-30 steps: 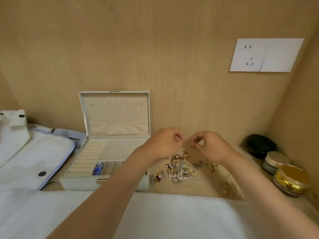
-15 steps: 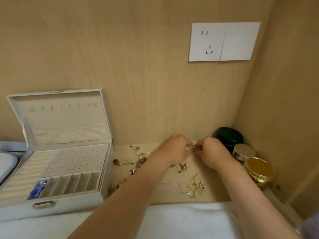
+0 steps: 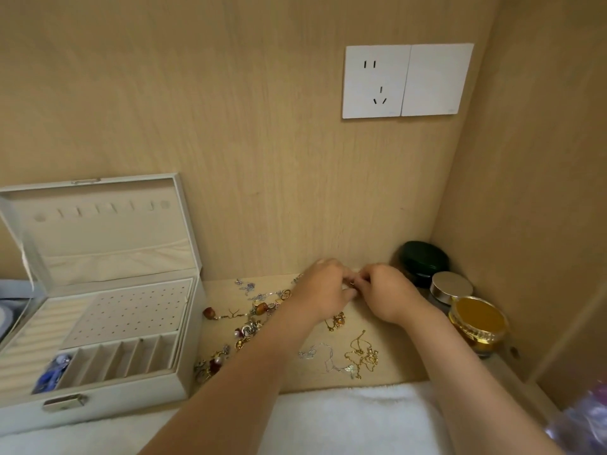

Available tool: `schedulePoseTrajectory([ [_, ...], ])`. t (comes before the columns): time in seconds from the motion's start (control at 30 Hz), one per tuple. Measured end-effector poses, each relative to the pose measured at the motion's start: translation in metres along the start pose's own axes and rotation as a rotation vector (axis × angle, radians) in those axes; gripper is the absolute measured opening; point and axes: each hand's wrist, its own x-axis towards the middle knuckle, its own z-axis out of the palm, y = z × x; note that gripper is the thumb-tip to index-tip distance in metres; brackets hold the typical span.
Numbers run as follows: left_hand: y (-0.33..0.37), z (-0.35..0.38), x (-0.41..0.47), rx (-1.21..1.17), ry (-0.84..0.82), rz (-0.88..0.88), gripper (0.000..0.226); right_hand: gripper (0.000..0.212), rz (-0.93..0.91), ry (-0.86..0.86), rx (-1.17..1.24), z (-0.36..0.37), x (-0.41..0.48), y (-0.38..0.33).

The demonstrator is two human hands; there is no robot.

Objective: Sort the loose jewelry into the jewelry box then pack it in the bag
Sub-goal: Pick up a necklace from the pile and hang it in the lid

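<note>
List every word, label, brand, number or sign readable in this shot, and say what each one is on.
No text can be read anywhere.
White double wall socket plate: a faint mark in each panel's lower right corner, too small to read.
Dark green round jar, silver-lidded jar, gold glass jar: no label visible.
Open grey jewelry box: no lettering shows.
</note>
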Motion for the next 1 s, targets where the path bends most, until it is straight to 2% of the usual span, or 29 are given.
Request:
schedulePoseTrajectory([
  [0.07, 0.001, -0.003, -0.002, -0.149, 0.064, -0.064, 0.01, 0.021, -0.01, 0.048, 0.133, -0.002, -0.002, -0.003],
  [0.17, 0.001, -0.016, -0.008, -0.329, 0.124, -0.149, 0.009, 0.022, -0.046, 0.104, 0.352, -0.009, -0.006, -0.018],
  [0.37, -0.006, -0.059, -0.03, -0.658, 0.149, -0.206, 0.003, 0.024, -0.092, 0.144, 0.63, -0.025, -0.019, -0.065],
  [0.47, -0.011, -0.088, -0.047, -0.783, 0.137, -0.224, 0.015, 0.027, -0.138, 0.108, 0.741, -0.032, -0.022, -0.091],
  [0.6, -0.024, -0.125, -0.072, -0.791, 0.092, -0.181, 0.027, 0.023, -0.212, 0.074, 0.792, -0.035, -0.019, -0.127],
  [0.7, -0.034, -0.146, -0.09, -0.778, 0.171, -0.16, 0.029, 0.02, -0.282, 0.051, 0.832, -0.034, -0.016, -0.158],
  [0.83, -0.049, -0.172, -0.107, -0.786, 0.279, -0.162, 0.021, 0.014, -0.335, 0.053, 0.935, -0.032, -0.013, -0.199],
  [1.0, -0.077, -0.207, -0.135, -0.714, 0.309, -0.186, 0.011, 0.012, -0.364, -0.029, 1.056, -0.018, -0.007, -0.24],
])
